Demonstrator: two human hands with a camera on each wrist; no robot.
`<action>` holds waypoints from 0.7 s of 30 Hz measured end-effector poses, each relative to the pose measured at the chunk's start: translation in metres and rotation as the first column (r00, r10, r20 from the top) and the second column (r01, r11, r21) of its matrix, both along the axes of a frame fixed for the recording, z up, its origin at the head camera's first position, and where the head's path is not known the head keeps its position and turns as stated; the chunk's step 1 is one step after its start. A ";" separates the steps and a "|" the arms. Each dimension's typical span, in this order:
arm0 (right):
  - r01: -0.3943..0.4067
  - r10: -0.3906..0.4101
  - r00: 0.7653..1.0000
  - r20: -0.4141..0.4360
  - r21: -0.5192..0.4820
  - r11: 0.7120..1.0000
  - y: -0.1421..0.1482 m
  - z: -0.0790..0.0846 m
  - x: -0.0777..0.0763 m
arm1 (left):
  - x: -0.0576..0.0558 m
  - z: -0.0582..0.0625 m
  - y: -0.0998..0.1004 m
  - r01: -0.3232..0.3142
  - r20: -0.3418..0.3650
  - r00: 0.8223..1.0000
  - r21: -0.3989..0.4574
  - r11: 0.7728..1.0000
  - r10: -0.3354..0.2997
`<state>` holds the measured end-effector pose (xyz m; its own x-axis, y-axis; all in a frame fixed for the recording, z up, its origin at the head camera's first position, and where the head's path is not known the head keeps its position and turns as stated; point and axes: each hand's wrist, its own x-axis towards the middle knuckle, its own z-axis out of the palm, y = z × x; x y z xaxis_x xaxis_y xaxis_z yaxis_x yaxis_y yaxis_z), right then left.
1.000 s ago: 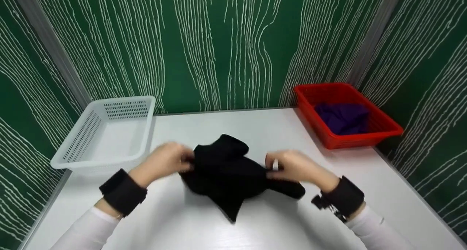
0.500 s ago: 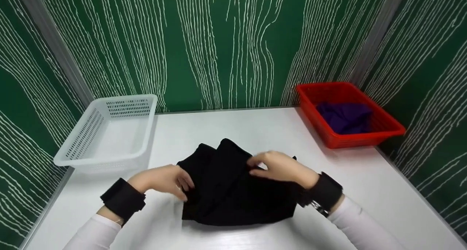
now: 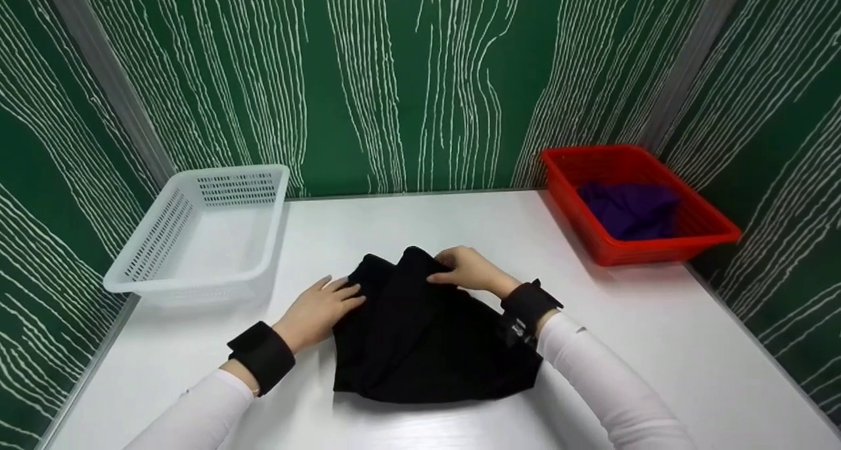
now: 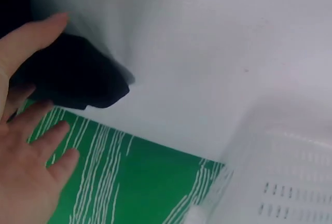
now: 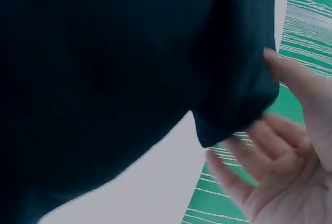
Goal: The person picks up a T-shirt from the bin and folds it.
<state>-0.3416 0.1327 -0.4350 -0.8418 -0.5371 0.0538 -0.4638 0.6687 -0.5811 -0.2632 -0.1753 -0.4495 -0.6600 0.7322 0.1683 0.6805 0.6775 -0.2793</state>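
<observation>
A black cloth (image 3: 453, 351), probably a garment, lies loosely folded on the white table (image 3: 420, 220), with two raised folds along its far side. My left hand (image 3: 322, 312) is at its left edge, fingers spread and fingertips on the fabric. In the left wrist view that hand's (image 4: 31, 151) fingers are parted beside a corner of the cloth (image 4: 78, 73). My right hand (image 3: 470, 269) pinches the upper fold at the far side. The right wrist view shows the thumb in front of the fold and the other fingers partly behind it.
At the back left stands a white perforated basket (image 3: 279, 226) with nothing visible inside. A red basket (image 3: 709, 230) at the back right holds a purple cloth (image 3: 634, 210). Green walls (image 3: 420, 95) with white lines enclose the table behind and at both sides.
The black cloth has gone from bunched up between both hands to spread lower on the table. My right hand has moved left and away from me; my left hand's fingers have straightened.
</observation>
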 end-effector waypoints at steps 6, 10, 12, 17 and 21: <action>-0.056 0.040 0.993 -0.114 -0.145 0.988 0.016 0.016 -0.002 | -0.019 0.001 0.005 0.076 -0.094 0.993 0.057 0.995 -0.071; -0.013 -0.051 0.970 -0.236 -0.261 0.965 0.042 0.042 -0.001 | -0.020 0.025 -0.011 -0.073 -0.007 0.997 0.201 0.977 0.076; 0.017 -0.110 0.952 -0.287 -0.310 0.951 0.056 0.056 0.002 | -0.021 0.045 -0.020 -0.175 0.052 0.985 0.293 0.940 0.167; 0.090 -0.245 0.870 -0.428 -0.350 0.932 0.079 0.091 0.016 | -0.019 0.104 -0.029 -0.199 -0.004 0.971 0.533 0.822 0.237; 0.090 -0.250 0.858 -0.448 -0.348 0.933 0.094 0.113 0.028 | -0.016 0.132 -0.022 -0.066 -0.163 0.961 0.645 0.762 0.221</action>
<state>-0.3138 0.2269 -0.3216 -0.7435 -0.2768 0.6087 -0.6316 0.5896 -0.5034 -0.2788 -0.1972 -0.3177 -0.6378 0.3093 0.7054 0.5351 0.8366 0.1170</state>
